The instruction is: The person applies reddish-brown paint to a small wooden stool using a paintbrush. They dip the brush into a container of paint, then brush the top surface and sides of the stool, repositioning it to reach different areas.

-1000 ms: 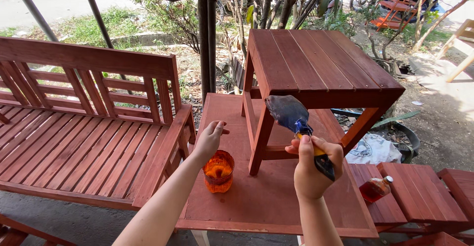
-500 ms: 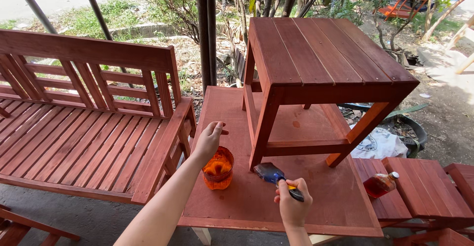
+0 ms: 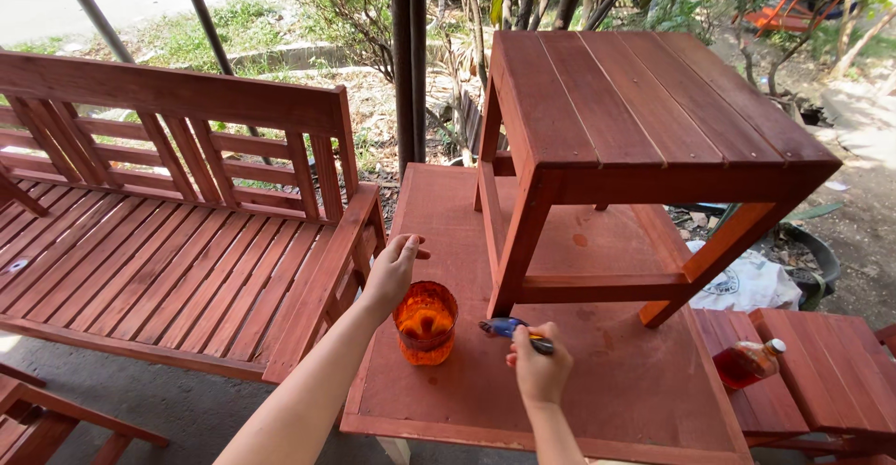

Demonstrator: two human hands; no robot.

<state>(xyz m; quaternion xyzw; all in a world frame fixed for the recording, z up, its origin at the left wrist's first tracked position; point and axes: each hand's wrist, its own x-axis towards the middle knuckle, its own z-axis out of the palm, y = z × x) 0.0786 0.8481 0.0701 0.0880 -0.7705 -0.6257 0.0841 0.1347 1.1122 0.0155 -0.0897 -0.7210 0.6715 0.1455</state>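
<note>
Both hands are held low over a flat reddish-brown board that serves as the work surface. A paintbrush is grasped in the right hand, whose fingers are clenched round the dark handle; the bluish bristle end is pointed leftward, just beside a small orange plastic cup. Whether the bristles are touching the cup cannot be told. The left hand is kept released, fingers loosely spread, at the cup's left side near its rim; nothing is gripped by it, and contact with the cup cannot be made out for certain.

The cup is stood upright on the board, near its front left corner, with orange liquid seen inside. The brush is held just to the right of it, over the front middle of the board.

Further back on the same board a small slatted wooden table is propped at a tilt, stained the same red-brown, its legs resting on the board's middle and right edge. Off the board's right edge, a small bottle of reddish liquid is laid on a low slatted stool. To the left of the board a long slatted bench is placed, its armrest close to the board's left edge.
</note>
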